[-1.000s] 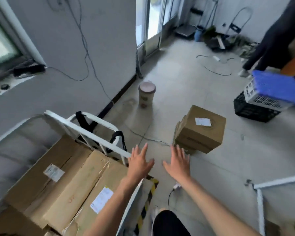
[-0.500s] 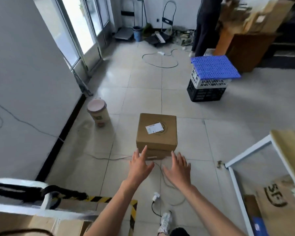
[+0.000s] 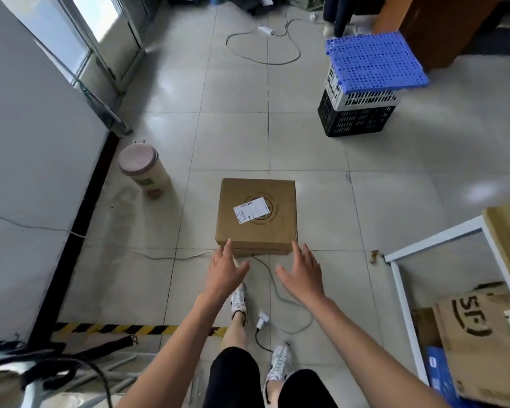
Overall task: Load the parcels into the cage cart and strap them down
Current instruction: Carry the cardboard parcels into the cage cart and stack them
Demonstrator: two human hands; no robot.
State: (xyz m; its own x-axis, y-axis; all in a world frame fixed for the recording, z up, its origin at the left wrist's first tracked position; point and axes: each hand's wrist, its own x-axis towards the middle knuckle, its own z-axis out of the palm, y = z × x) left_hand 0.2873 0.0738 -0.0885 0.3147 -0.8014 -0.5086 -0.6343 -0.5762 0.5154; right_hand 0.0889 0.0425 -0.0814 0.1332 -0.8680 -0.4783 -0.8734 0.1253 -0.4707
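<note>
While the box [image 3: 256, 216] lies square on the floor [image 3: 233, 142] straight ahead, my left hand [image 3: 226, 270] and right hand [image 3: 302, 272] hover equally close to its near corners, both spread, holding nothing.

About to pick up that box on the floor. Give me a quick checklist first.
1. Hands free: ok; left hand and right hand are open, holding nothing.
2. Grip on box: not ok; neither hand holds it yet.
3. Box top: ok; only a label lies on it.
4. Stray cable at the box's near edge: not ok; it runs by the feet.
5. Box sitting on cable: cannot tell.
6. Weight: cannot tell.
</note>
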